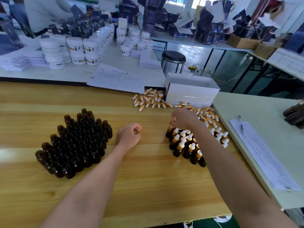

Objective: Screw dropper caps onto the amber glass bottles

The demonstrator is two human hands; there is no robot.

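Observation:
A dense cluster of open amber glass bottles [77, 143] stands on the left of the wooden table [148, 178]. On the right stands a group of capped bottles [184, 143] with gold collars and white bulbs. My right hand [182, 119] pinches the cap of the farthest-left capped bottle [169, 130], which stands on the table at the group's far edge. My left hand [130, 134] rests on the table between the two groups, fingers curled, holding nothing. Loose dropper caps [148, 100] lie scattered behind and to the right.
A white cardboard box [190, 91] stands at the table's far edge beside the caps. Papers with a pen [261, 152] lie on the pale table to the right. White jars [72, 50], paper sheets [118, 79] and a black stool [173, 58] are farther back.

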